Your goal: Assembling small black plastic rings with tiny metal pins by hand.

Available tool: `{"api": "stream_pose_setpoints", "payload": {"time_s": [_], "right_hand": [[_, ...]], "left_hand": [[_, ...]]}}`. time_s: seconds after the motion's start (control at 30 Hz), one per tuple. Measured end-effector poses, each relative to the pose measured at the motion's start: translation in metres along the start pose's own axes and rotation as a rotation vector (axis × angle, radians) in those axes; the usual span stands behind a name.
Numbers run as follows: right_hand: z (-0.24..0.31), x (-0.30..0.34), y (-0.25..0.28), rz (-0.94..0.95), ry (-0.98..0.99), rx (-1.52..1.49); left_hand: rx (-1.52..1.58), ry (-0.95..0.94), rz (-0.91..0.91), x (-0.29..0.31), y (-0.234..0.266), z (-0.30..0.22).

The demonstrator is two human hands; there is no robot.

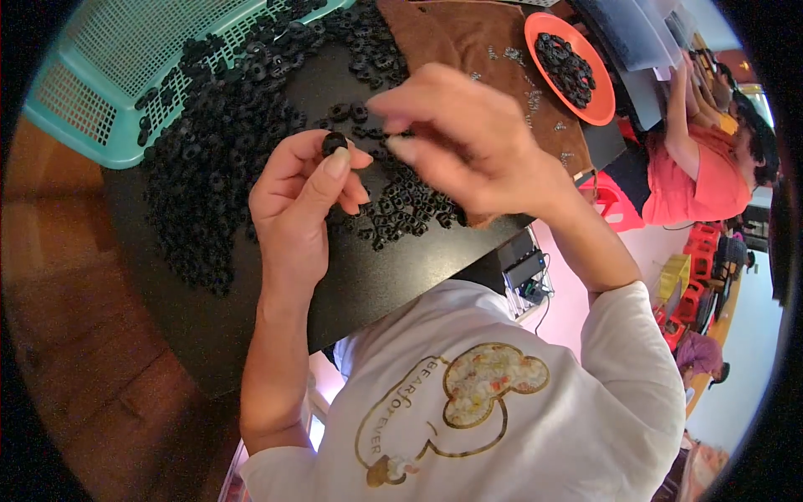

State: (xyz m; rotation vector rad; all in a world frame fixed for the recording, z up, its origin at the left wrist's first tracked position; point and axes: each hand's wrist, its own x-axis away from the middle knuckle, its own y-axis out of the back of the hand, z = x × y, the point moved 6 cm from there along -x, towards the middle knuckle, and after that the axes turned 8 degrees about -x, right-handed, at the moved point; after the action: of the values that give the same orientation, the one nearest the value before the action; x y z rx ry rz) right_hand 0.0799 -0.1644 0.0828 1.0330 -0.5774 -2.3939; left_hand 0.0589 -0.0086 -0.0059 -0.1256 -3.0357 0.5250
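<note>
Between the thumb and fingers of my left hand [293, 197] is a small round black plastic part [335, 142], held above the dark table. To its right hovers my right hand [473, 138], its fingertips smeared by motion; whether they pinch anything does not show. A large heap of similar black parts [201, 192] spreads over the table on the left. Beneath my hands lies a smaller group of black ring-like pieces [406, 209]. Small shiny metal pieces, perhaps springs [533, 100], are scattered on a brown cloth [443, 33] beyond my right hand.
A teal mesh basket [125, 155] tilts at the far left, black parts spilling by its rim. An orange plate [604, 105] holding black parts sits at the far right. Another person in a coral shirt [698, 180] is beyond it. A dark device with cables [524, 266] stands below the table edge.
</note>
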Motion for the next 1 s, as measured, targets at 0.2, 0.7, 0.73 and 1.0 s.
{"api": "stream_pose_setpoints", "payload": {"time_s": [0.2, 0.7, 0.73, 1.0], "right_hand": [[-0.03, 0.041, 0.084, -0.314, -0.384, 0.044], [-0.063, 0.109, 0.106, 0.325, -0.463, 0.52], [-0.064, 0.11, 0.103, 0.343, -0.497, 0.562], [-0.053, 0.096, 0.106, 0.126, -0.364, 0.41]], "left_hand": [[-0.033, -0.045, -0.004, 0.005, -0.003, -0.007], [-0.166, 0.005, -0.017, 0.004, -0.006, 0.003], [-0.167, 0.006, -0.02, 0.004, -0.005, 0.003], [-0.146, 0.012, 0.003, 0.002, -0.009, 0.004]]}}
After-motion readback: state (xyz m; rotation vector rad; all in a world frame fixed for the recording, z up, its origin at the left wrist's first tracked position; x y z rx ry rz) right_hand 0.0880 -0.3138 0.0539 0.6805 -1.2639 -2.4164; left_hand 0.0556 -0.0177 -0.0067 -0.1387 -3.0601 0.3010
